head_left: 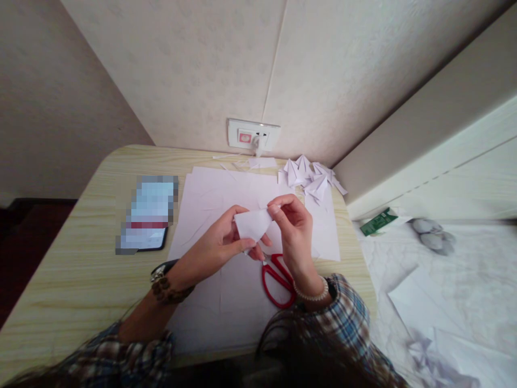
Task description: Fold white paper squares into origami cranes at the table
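Note:
Above the sheets on the table, a small folded piece of white paper [254, 224] is held between both hands. My left hand [232, 234] grips its left and lower side, thumb in front and fingers behind. At its upper right corner, my right hand [294, 221] pinches the paper between thumb and fingers. Red-handled scissors [278, 283] lie just below my hands, their blades mostly hidden. Under everything are large white paper sheets [205, 188]. Several folded paper pieces [311, 177] are heaped at the far right of the table.
A phone [151, 213], its picture blurred out, lies at the left on the wooden table [81, 253]. A wall socket [253, 136] with a plug is behind the table. Paper strips [230, 157] lie by the wall. To the right are a green box [379, 221] and crumpled paper [436, 361].

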The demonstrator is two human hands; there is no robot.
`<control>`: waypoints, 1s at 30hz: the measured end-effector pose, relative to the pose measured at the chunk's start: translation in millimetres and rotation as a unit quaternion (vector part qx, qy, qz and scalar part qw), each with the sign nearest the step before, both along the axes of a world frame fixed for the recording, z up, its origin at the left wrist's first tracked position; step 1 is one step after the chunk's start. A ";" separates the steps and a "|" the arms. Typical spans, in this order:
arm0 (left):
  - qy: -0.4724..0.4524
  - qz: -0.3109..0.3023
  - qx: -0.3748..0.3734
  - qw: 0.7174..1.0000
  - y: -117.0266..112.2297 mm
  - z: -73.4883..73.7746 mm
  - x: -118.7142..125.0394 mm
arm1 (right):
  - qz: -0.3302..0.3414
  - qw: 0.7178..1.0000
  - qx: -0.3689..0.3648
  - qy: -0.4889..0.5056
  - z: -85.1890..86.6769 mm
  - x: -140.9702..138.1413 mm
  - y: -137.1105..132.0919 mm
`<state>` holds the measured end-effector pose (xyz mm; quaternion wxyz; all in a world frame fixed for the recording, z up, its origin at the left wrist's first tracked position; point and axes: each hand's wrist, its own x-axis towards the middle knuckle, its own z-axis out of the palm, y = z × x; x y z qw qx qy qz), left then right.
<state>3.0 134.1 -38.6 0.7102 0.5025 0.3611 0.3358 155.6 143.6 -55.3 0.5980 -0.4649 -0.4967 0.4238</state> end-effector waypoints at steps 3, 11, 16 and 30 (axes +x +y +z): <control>0.025 0.020 0.031 0.999 2.1 -3.3 0.2 | -0.011 1.000 0.001 0.008 -4.8 1.1 2.9; 0.295 0.079 0.211 0.929 1.9 -14.0 -6.7 | 0.016 0.974 0.054 -0.221 -0.2 8.6 4.8; 0.315 0.037 0.232 0.919 0.6 -15.5 -4.3 | 0.093 0.952 0.100 -0.275 2.9 7.9 0.4; 0.304 0.196 0.213 0.908 1.1 -1.6 -12.4 | 0.077 0.985 0.014 -0.152 -1.4 9.3 3.2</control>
